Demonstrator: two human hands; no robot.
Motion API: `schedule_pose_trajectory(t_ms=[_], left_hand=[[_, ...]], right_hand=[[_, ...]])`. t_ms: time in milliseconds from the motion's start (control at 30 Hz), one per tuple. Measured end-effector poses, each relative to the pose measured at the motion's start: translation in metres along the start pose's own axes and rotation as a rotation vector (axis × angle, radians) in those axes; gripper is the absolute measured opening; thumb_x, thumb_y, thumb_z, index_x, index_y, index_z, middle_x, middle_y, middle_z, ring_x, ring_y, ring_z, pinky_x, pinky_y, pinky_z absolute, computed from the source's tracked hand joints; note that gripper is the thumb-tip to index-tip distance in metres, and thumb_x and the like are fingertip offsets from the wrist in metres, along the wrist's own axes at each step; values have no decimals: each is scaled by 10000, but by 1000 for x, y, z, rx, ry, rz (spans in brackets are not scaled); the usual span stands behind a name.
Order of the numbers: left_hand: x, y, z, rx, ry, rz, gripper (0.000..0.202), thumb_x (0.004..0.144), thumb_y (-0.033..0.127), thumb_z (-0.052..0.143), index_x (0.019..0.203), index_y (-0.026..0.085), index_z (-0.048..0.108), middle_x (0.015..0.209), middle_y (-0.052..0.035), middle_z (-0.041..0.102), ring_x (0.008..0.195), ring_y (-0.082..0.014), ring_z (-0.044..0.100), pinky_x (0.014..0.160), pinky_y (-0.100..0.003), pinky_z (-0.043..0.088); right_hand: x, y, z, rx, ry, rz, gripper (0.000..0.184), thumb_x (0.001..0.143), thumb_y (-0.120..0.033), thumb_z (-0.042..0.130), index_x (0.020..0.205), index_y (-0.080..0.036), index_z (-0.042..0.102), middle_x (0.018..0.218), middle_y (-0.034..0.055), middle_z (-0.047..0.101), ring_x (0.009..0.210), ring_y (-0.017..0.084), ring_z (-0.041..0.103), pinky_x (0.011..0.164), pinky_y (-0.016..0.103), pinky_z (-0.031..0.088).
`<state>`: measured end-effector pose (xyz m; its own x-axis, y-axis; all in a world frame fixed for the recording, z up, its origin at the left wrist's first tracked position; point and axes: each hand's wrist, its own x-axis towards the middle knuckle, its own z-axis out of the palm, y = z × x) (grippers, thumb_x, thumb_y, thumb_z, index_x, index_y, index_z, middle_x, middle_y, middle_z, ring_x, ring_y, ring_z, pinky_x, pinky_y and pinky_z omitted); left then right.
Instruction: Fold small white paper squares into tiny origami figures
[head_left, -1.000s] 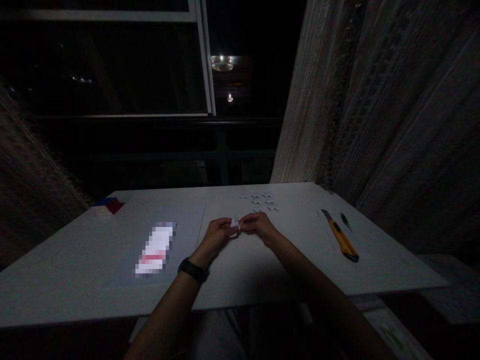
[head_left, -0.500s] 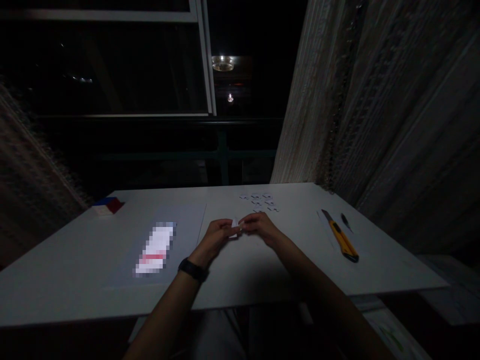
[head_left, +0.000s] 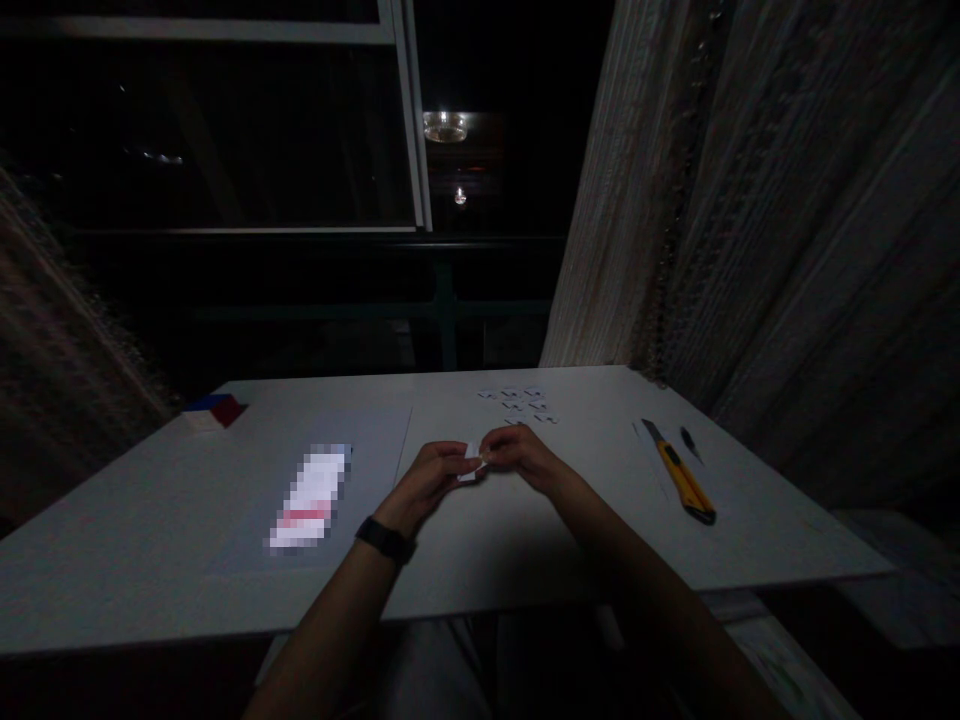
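Over the middle of the white table (head_left: 480, 560), my left hand (head_left: 433, 472) is closed on a small white piece of paper (head_left: 468, 474), pinched between thumb and fingers. My right hand (head_left: 523, 458) meets it from the other side, its thumb and fingertips closed at the paper's right edge. The fingers cover part of the paper, so its full shape is hidden. Just beyond my hands lie several small white paper pieces (head_left: 513, 406) with dark marks, set out in rough rows.
At the right lie a yellow utility knife (head_left: 684, 478) with its blade out and a small dark pointed object (head_left: 688, 440). A bright, pixelated phone-like screen (head_left: 309, 500) rests on a paper sheet (head_left: 379, 450) at the left. Behind it sits a blue, red and white block (head_left: 213, 412).
The white paper shows slightly lower between my fingers, and my fingertips have shifted a little on it. The things on the table stay where they were.
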<state>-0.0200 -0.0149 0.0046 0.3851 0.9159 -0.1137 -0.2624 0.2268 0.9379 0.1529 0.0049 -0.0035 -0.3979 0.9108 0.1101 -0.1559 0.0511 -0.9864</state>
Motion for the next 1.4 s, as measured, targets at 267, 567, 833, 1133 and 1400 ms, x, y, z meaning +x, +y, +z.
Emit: schedule_pose_trajectory(t_ms=[267,567,833,1133,1400], left_hand=[[0,2,3,71,111,16,191,519,132,731,690,79,664,638,-69,646,602,-150,602,618,-268,464],[4,-2,1,28,168,33,327,503,140,772,795,101,631,771,-92,665,681,-176,634,652,-284,496],[5,-4,0,-64,155,51,254,554,75,739,780,69,624,698,-81,657,633,-139,632,636,-221,506],[1,3,-4,-158,92,-38,206,588,-9,680,777,58,637,738,-101,662,681,-142,633,694,-229,517],[2,4,-7,-199,13,-52,207,621,-22,646,815,49,632,760,-110,660,707,-147,633,709,-232,513]], right_hand=[[1,-2,7,-422,210,-227,120,573,-246,691,646,-152,676,615,22,639,593,140,564,592,258,426],[4,10,18,-521,419,-199,126,635,-268,623,695,-170,673,621,22,656,582,152,588,568,255,443],[5,13,20,-430,433,-193,122,612,-302,648,651,-186,652,612,18,639,596,157,574,584,268,446],[5,3,16,-351,311,-380,70,589,-261,692,594,-198,664,680,27,619,688,158,570,687,284,434],[4,0,12,-344,264,-392,79,597,-279,698,603,-206,668,702,27,615,693,156,569,681,285,445]])
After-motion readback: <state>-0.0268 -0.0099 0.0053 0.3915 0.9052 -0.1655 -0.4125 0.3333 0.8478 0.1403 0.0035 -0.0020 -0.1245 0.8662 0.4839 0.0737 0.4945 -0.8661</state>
